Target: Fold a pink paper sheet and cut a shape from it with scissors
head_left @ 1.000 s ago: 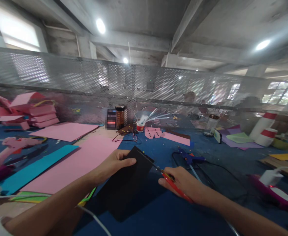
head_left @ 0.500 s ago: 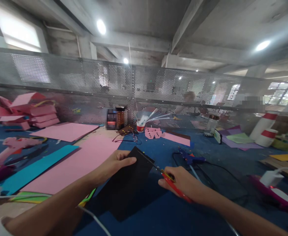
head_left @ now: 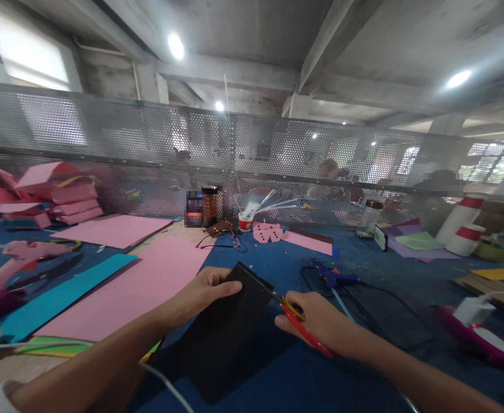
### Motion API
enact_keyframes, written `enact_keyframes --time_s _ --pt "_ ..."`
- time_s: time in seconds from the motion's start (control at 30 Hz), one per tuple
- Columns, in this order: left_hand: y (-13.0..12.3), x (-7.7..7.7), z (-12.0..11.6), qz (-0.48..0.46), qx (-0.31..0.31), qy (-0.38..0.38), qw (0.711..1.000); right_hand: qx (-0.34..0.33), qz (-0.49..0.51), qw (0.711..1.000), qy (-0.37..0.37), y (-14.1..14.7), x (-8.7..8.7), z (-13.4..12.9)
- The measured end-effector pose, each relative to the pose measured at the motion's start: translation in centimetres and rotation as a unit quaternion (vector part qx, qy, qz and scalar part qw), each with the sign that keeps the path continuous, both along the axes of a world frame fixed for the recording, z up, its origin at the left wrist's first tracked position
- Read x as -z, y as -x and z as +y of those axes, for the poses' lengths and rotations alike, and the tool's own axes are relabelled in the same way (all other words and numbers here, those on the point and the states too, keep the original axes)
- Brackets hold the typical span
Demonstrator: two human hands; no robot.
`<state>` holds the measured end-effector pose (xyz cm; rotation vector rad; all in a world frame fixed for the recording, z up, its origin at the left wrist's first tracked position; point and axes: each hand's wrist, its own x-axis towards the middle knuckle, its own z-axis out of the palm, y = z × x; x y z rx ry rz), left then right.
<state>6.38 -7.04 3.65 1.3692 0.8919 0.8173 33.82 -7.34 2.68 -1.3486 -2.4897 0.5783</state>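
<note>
A blue tabletop [head_left: 333, 393] lies before a perforated screen [head_left: 148, 137] under a concrete ceiling [head_left: 252, 34]; the blades of the red-handled scissors [head_left: 307, 334] are hard to make out against the black card [head_left: 230, 332] at centre front, its upper end pinched by the left hand [head_left: 211, 291], thumb on top; the right hand [head_left: 320, 315] curls around the scissors

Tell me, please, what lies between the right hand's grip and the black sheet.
The red-handled scissors do: the right grip holds their handles, and their blades reach the upper-right edge of the black sheet, as the head view shows.
</note>
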Motion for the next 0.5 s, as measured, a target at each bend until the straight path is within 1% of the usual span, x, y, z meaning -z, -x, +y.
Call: enact_keyframes --time_s 0.4,0.5 --pt "-0.18 -0.16 -0.17 -0.001 -0.004 0.004 1.0 -0.012 0.015 1.0 -0.011 0.06 -0.13 -0.24" --pt "-0.15 -0.11 -0.15 0.002 -0.002 -0.001 1.0 -0.01 0.02 1.0 -0.004 0.09 -0.15 -0.3"
